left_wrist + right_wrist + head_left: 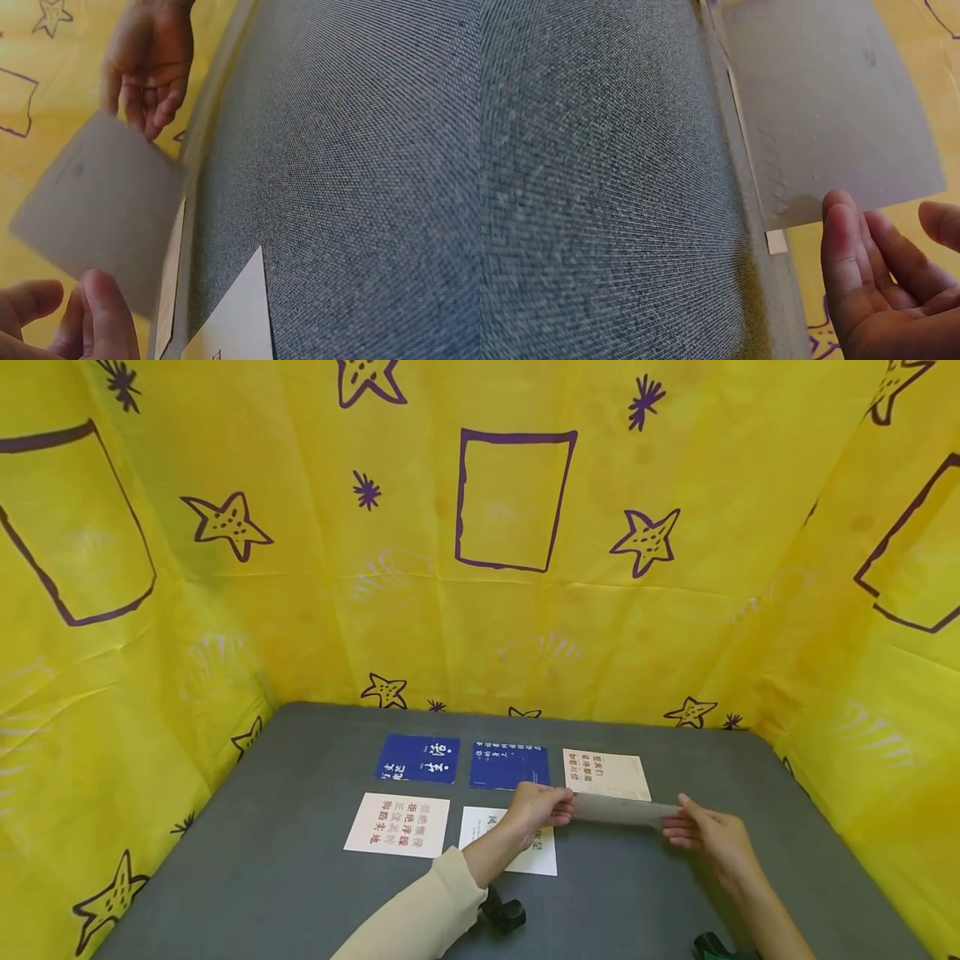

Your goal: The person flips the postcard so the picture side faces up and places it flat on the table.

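Note:
Between both hands a thin card (622, 808) is held up over the table, its plain greyish side toward me. My left hand (536, 810) grips its left end, with the fingers curled. At the opposite end my right hand (712, 842) holds it, thumb above the fingers. In the right wrist view faint raised marks show on the card (825, 112), and the fingertips (840, 221) are at its edge. Beneath my left forearm a white printed card (540, 858) lies partly hidden. Just behind the held card lies a cream card (606, 772) with reddish print.
Two blue cards with white writing, a left one (416, 758) and a right one (510, 766), lie in the back row. A pale pink card (397, 825) lies front left. The grey table (285, 893) is enclosed by yellow patterned cloth (315, 593). Black straps (504, 913) circle the wrists.

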The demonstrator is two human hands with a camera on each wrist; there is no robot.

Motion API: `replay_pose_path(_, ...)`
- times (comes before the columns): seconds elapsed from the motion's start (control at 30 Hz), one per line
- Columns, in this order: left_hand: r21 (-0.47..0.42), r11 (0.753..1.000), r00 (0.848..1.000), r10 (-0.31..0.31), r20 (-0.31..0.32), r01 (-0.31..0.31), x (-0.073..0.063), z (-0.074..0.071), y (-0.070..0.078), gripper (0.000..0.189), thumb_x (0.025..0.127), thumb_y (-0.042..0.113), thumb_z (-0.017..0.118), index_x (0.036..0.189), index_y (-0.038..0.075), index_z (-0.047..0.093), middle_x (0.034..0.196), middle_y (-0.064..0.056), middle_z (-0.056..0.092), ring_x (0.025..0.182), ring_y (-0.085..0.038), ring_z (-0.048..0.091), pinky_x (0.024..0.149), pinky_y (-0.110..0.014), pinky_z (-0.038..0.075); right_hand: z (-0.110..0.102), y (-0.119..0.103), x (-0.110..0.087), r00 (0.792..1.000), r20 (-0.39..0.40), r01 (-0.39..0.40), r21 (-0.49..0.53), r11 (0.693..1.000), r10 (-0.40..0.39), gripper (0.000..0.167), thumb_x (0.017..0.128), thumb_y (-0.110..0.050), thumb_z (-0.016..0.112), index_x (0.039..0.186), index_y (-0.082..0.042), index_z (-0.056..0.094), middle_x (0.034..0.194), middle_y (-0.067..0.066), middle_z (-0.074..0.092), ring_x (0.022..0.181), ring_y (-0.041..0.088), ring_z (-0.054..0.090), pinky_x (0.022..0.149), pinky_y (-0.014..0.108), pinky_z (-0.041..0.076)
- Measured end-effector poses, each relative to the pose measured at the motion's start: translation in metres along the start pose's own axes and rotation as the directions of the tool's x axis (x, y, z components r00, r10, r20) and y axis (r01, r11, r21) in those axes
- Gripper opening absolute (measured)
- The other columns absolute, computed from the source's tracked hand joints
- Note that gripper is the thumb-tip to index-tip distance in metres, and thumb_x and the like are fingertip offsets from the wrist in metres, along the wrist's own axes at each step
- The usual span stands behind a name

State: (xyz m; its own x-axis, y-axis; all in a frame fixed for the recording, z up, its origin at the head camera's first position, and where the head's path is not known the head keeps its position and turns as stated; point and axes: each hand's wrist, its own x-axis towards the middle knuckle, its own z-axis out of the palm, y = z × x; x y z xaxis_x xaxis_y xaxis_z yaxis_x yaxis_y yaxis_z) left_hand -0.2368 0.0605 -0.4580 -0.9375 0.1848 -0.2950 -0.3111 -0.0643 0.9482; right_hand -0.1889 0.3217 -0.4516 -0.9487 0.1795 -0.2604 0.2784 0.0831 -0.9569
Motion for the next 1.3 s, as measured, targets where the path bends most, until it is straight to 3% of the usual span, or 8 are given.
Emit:
replay_pose_path(0.1,0.002,1.000,1.000,0.000,-0.003,0.000,-0.001,0.000,-0.001,0.016,0.085,0.003,0.068,0.094,-0.009,0.072,0.076,-0.011,0.073,0.056,-0.005,0.061,0.060,-0.021,0.058,0.000,0.001,0.000,1.000,-0.006,0.000,-0.028,1.000,0.000,0.030,0.097,-0.025,0.060,0.092,0.002,0.074,0.076,-0.004,0.073,0.068,0.010,0.070,0.068,0.026,0.059)
replay_pose_path(0.23,0.051,0.999,1.000,0.005,-0.009,-0.005,-0.002,-0.001,-0.001,0.014,0.083,-0.003,0.069,0.095,-0.008,0.073,0.085,-0.014,0.075,0.058,-0.005,0.062,0.063,-0.021,0.058,0.001,0.002,0.000,1.000,-0.014,0.002,-0.105,0.995,-0.003,0.021,0.090,-0.015,0.068,0.099,0.003,0.075,0.078,-0.008,0.069,0.063,0.010,0.064,0.063,0.024,0.057)
replay_pose_path(0.43,0.099,0.995,0.999,0.034,0.006,-0.035,-0.004,0.000,-0.004,0.017,0.081,-0.007,0.069,0.098,-0.006,0.072,0.092,-0.012,0.072,0.066,-0.010,0.066,0.067,-0.027,0.060,0.002,0.005,0.002,1.000,-0.019,-0.002,-0.128,0.992,0.000,0.029,0.089,-0.011,0.069,0.110,0.008,0.069,0.077,-0.011,0.067,0.064,0.009,0.060,0.062,0.023,0.055)
replay_pose_path(0.6,0.104,0.993,0.998,0.056,0.007,-0.056,-0.006,0.001,-0.008,0.025,0.081,-0.010,0.066,0.105,-0.006,0.068,0.090,-0.012,0.068,0.063,-0.010,0.062,0.063,-0.026,0.059,0.004,0.009,0.004,1.000,0.007,0.003,-0.163,0.987,-0.002,0.040,0.089,-0.007,0.067,0.120,0.017,0.059,0.083,-0.006,0.068,0.067,0.009,0.061,0.061,0.024,0.055)
replay_pose_path(0.93,0.148,0.983,0.993,0.114,-0.009,-0.112,-0.005,0.003,-0.009,0.033,0.080,-0.013,0.064,0.113,-0.007,0.062,0.079,-0.015,0.066,0.060,-0.009,0.060,0.059,-0.025,0.058,0.005,0.010,0.006,1.000,0.023,0.015,-0.164,0.986,-0.012,0.041,0.089,-0.007,0.065,0.121,0.018,0.057,0.085,-0.004,0.069,0.069,0.010,0.062,0.063,0.025,0.057)
replay_pose_path(1.3,0.287,0.952,0.994,0.104,0.037,-0.110,-0.007,0.003,-0.015,0.049,0.064,-0.019,0.062,0.111,-0.006,0.060,0.077,-0.009,0.066,0.069,-0.022,0.065,0.058,-0.024,0.055,0.004,0.011,0.006,1.000,0.021,0.010,-0.234,0.972,-0.005,0.040,0.089,-0.003,0.063,0.123,0.018,0.055,0.090,0.001,0.071,0.072,0.011,0.063,0.064,0.027,0.057)
